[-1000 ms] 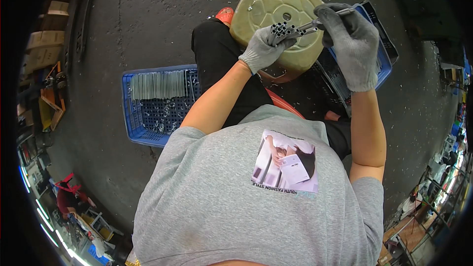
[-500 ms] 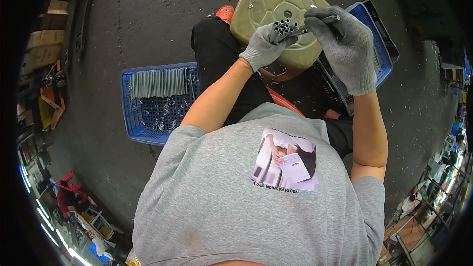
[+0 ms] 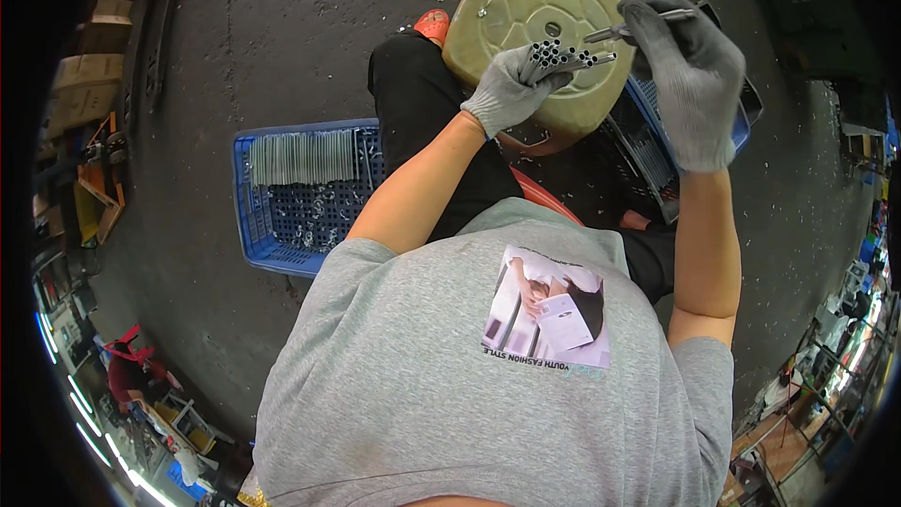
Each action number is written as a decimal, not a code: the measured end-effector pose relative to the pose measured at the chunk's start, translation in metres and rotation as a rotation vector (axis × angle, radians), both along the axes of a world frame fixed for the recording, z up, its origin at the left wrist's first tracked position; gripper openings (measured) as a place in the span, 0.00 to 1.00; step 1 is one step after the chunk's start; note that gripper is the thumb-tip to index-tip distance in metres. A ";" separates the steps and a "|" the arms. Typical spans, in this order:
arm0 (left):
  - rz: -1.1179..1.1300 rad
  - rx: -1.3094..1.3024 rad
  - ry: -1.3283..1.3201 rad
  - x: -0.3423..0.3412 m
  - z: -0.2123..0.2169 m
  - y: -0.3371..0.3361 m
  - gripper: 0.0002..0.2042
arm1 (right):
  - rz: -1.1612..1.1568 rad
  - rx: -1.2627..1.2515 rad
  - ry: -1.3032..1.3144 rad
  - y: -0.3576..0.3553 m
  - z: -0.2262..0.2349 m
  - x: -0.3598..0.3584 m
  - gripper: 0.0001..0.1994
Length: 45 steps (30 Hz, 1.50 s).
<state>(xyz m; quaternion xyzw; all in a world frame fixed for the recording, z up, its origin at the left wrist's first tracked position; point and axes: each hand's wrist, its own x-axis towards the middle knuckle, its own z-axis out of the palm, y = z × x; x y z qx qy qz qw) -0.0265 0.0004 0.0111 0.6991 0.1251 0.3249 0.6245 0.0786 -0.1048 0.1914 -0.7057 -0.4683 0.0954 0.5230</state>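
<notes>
The head fisheye looks down, grey shirt (image 3: 404, 347) nearest, left hand (image 3: 510, 94) and right hand (image 3: 693, 84) beyond.

A: What's showing far L?
B: Cardbd boxes (image 3: 83, 89) are sitting stacked; an orange frame (image 3: 111, 223) is standing nr them.
A: Btm L?
B: Strip lights (image 3: 86, 420) are glowing nr the rim; a co-worker (image 3: 127, 379) in dk red is showing close by.

Room above tubes (image 3: 551, 60); stool (image 3: 511, 14) (broad obstacle) below
</notes>
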 end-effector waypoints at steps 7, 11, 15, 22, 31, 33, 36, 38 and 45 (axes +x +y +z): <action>-0.011 0.009 0.008 0.003 0.005 0.000 0.09 | -0.107 -0.034 0.487 0.002 -0.026 0.012 0.08; -0.006 0.056 0.030 0.003 0.002 0.001 0.11 | -0.106 -0.040 0.497 0.001 -0.026 0.012 0.08; -0.002 0.062 0.036 0.003 -0.001 0.001 0.11 | -0.069 -0.061 0.425 0.000 -0.022 0.009 0.07; -0.014 0.020 -0.004 0.004 -0.008 0.001 0.12 | 0.126 -0.120 -0.099 0.004 -0.016 0.007 0.06; 0.001 -0.027 -0.004 0.003 0.008 -0.002 0.06 | -0.097 0.026 0.267 -0.009 -0.013 0.005 0.06; 0.018 0.033 0.006 0.003 0.006 0.000 0.06 | -0.181 -0.058 0.388 -0.014 -0.017 0.009 0.06; 0.002 0.029 0.027 0.003 0.001 0.000 0.10 | -0.182 -0.065 0.410 -0.015 -0.018 0.008 0.06; -0.012 0.026 0.048 0.003 -0.002 0.000 0.13 | -0.180 -0.071 0.432 -0.016 -0.019 0.007 0.06; 0.014 0.087 0.059 0.004 -0.004 0.001 0.07 | -0.050 -0.085 0.129 -0.017 -0.017 0.005 0.05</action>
